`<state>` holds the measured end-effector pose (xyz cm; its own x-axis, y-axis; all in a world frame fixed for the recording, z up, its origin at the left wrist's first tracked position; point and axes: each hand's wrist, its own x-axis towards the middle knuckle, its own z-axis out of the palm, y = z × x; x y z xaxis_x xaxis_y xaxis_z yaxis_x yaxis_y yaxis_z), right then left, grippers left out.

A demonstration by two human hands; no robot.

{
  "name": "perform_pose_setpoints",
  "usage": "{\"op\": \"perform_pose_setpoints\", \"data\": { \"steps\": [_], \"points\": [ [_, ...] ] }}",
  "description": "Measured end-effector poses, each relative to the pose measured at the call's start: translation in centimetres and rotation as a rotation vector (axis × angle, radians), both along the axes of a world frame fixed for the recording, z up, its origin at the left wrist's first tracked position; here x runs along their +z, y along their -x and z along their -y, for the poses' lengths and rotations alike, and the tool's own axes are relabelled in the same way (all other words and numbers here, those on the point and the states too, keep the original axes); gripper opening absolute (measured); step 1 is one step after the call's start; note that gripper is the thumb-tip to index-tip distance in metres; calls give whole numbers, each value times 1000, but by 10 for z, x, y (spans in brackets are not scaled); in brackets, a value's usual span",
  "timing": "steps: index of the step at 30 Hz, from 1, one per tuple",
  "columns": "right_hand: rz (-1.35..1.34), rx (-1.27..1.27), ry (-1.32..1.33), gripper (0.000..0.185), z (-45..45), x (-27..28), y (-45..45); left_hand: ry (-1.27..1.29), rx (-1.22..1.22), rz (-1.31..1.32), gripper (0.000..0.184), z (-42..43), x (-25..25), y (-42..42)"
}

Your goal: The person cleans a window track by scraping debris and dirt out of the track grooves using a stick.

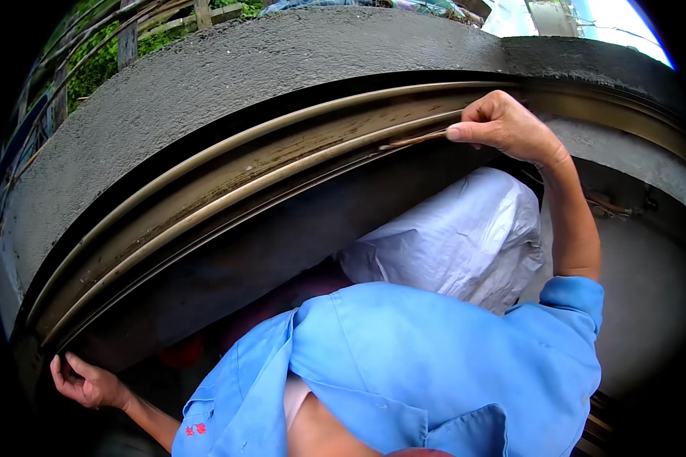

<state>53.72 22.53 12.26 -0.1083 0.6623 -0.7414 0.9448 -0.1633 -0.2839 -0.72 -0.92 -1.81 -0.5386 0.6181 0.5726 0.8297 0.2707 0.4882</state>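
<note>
My right hand (504,131) is closed at the upper right, thumb and fingers pinching a thin brown stick (419,140). The stick points left and lies along the lower groove of a bronze-coloured metal window track (259,164); its tip looks slightly frayed. Dark smudges of dirt mark the track's inner face. At the lower left, my left hand (88,383) is beside the track's far left end. Its fingers are loosely curled with the thumb apart, and nothing shows between them.
A rough grey concrete ledge (282,57) runs outside the track. Below the track a dark panel (282,236) drops down, with a white plastic sack (465,236) next to it. A red object (181,352) sits in shadow. Outside are wooden poles (127,38) and green plants.
</note>
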Motion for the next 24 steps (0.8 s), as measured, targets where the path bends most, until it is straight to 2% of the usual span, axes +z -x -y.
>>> {"op": "perform_pose_setpoints", "data": {
  "steps": [3, 5, 7, 9, 11, 13, 15, 17, 19, 21, 24],
  "points": [
    [145, -64, -53, 44, -13, 11, -43, -12, -8, 9, 19, 1, 0, 2],
    [100, -51, -68, 44, -11, 12, -51, -35, -27, 18, 19, 1, 0, -1],
    [10, 107, 38, 45, -12, 7, -18, 24, 34, -30, 20, -1, 3, -6],
    [-104, 121, 100, 43, -6, -6, 20, 22, 15, -8, 21, 1, 0, -1],
    [-98, 223, 52, 46, -15, -2, 30, 23, 9, 1, 22, 4, 0, 2],
    [14, 228, 8, 45, -29, 7, 11, -11, 12, 67, 23, 4, -2, 2],
    [184, 241, 91, 44, -47, 17, -3, -10, 18, 62, 23, 1, 0, -3],
    [204, 311, 84, 44, -50, 18, 8, -15, 27, 60, 22, 1, 1, -4],
    [49, 396, 76, 44, -46, 7, 37, -45, 19, 45, 20, 2, -1, 0],
    [-137, 462, 57, 35, -27, -10, 78, -54, 10, 48, 20, 2, -2, 1],
    [-142, 451, 23, 31, -11, -5, 104, -61, 1, 65, 20, 5, -2, 5]
  ]
}}
